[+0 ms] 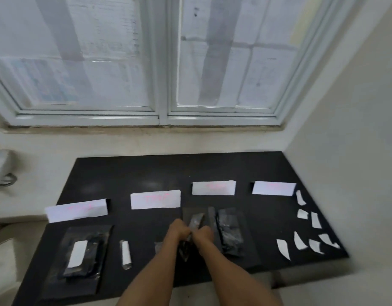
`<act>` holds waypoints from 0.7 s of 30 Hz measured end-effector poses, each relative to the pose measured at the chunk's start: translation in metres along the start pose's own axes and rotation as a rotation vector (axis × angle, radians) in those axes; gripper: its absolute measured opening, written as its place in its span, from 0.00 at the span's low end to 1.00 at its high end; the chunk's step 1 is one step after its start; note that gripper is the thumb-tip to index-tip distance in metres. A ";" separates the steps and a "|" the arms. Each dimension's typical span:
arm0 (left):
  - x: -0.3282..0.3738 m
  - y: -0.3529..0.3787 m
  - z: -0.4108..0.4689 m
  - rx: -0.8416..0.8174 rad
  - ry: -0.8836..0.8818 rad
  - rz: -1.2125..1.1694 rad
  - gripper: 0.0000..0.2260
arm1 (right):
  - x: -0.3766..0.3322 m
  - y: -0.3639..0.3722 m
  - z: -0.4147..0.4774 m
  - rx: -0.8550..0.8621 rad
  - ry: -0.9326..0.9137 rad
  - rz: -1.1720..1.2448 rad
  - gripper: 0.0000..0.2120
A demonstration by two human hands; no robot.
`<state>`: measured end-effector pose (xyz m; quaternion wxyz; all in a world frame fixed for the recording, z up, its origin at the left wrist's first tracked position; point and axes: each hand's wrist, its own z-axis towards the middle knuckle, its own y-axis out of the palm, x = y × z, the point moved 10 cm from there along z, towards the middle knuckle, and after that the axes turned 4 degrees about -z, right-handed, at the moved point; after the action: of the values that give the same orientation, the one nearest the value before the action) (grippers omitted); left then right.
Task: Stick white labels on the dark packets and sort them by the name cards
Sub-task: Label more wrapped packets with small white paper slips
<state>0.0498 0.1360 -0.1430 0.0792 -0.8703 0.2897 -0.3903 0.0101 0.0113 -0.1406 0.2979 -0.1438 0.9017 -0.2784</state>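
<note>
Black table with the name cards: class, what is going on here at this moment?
A person grips a dark packet with the left hand and right hand over the black table. Four white name cards stand in a row behind; their pink writing is too blurred to read. Two labelled packets lie at the left, more dark packets just right of the hands, and loose white labels at the far right.

Four name cards [155, 199] stand behind packets [230, 230]; labels [300, 240] right.
</note>
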 end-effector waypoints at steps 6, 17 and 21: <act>-0.003 -0.011 -0.011 0.151 -0.075 -0.094 0.09 | -0.002 -0.008 0.001 0.001 -0.127 0.045 0.11; 0.099 0.039 -0.017 0.049 0.070 -0.291 0.09 | 0.001 -0.126 0.009 0.115 -0.245 0.252 0.12; 0.148 0.105 -0.012 -0.024 0.112 -0.273 0.11 | 0.047 -0.203 0.032 0.207 -0.171 0.259 0.13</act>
<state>0.0724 -0.0321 -0.0792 -0.0014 -0.8793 0.1774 -0.4420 0.0121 -0.1853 -0.0642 0.4202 -0.0182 0.8506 -0.3157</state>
